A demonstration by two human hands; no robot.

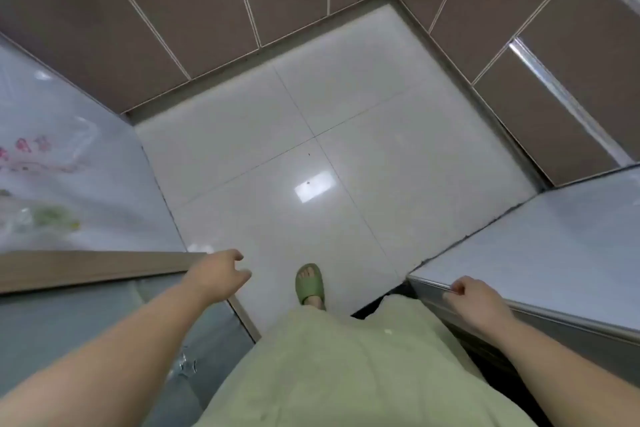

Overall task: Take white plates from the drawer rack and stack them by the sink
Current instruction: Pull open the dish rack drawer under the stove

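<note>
No white plates and no drawer rack show in this view. My left hand (221, 276) hovers over the corner of a wooden-edged surface (86, 270) at the lower left, fingers apart and holding nothing. My right hand (476, 303) sits on the metal rim (554, 317) of the pale countertop at the lower right, with its fingers curled over that rim. Brown cabinet fronts (194, 10) line the far side and the right side of the floor.
A glossy white tiled floor (311, 149) fills the middle. One cabinet front on the right has a long metal handle (554, 87). A pale counter with plastic bags (41, 184) lies on the left. My foot in a green slipper (310, 282) stands on the floor, below it my green clothing.
</note>
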